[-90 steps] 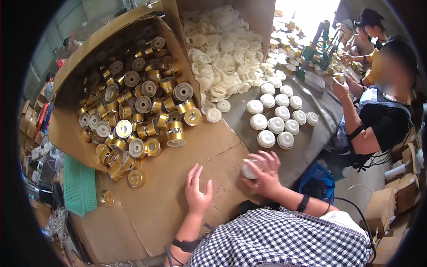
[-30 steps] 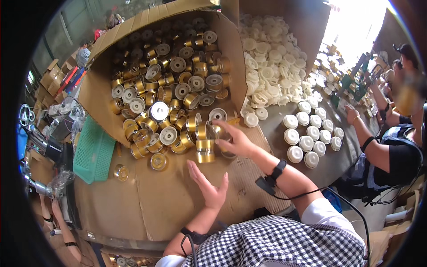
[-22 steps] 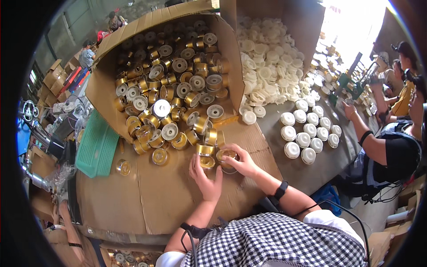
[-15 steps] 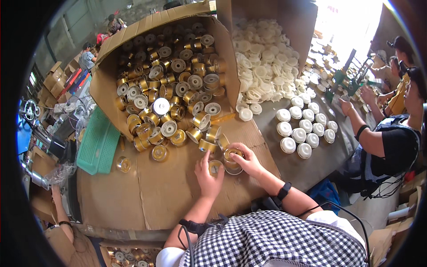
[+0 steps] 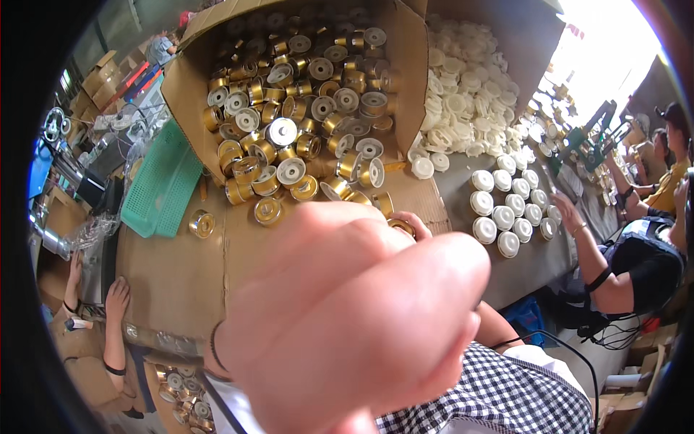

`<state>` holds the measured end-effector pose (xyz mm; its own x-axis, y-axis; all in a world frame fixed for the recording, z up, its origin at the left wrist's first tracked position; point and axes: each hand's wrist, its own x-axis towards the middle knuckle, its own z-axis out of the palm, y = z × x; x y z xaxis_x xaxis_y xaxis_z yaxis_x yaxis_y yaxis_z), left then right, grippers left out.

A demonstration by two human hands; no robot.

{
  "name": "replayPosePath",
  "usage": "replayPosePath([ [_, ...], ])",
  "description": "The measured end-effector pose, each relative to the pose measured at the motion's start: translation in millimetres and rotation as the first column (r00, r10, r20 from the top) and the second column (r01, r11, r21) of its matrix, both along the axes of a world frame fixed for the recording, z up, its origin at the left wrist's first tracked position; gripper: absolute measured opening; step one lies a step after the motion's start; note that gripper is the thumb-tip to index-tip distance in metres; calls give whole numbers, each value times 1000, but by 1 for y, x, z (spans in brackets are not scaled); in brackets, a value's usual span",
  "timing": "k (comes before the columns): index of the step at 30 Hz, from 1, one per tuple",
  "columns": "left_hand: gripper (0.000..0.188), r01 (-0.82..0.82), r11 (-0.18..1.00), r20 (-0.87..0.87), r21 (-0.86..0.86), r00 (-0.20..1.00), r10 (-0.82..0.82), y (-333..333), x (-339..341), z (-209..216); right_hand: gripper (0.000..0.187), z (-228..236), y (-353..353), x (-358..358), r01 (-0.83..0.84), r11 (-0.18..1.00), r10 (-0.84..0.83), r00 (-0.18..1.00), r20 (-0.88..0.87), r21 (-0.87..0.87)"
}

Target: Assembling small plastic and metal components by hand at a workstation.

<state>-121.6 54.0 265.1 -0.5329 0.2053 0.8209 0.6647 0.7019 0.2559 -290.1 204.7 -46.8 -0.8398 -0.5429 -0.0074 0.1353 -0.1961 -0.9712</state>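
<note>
My left hand is raised close to the camera, large and blurred, its fingers curled into a fist; what it holds, if anything, is hidden. Behind it, my right hand shows only in part, its fingers bent round a gold metal spool at the cardboard's front. More gold spools with silver-grey ends lie just beyond, one of them upright. A heap of such spools spills out of an open carton toward me. Most of my right forearm is covered by the left hand.
White plastic caps fill a second carton, and several round white pieces stand grouped on the grey table. A green basket sits at left, near a lone spool. Co-workers' hands are at both sides.
My left hand has left the spools and come up close to the camera, closing into a fist. My view has shifted, and a co-worker's hand at right now reaches the white pieces.
</note>
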Motion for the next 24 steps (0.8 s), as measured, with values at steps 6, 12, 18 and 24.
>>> replayPosePath([
  [6,28,-213,972,49,103,977,209,-2,40,19,32,13,9,-2,12,1000,-7,984,-179,28],
  [12,25,-325,943,-257,66,908,331,-20,43,3,32,22,11,-8,-29,997,38,991,-131,75],
  [18,49,-312,913,-258,-262,935,245,-34,47,37,33,23,8,-25,43,997,-48,995,-83,-63],
  [24,61,-179,982,-806,-53,588,64,-37,18,-16,34,27,8,-27,71,966,24,933,-359,249],
])
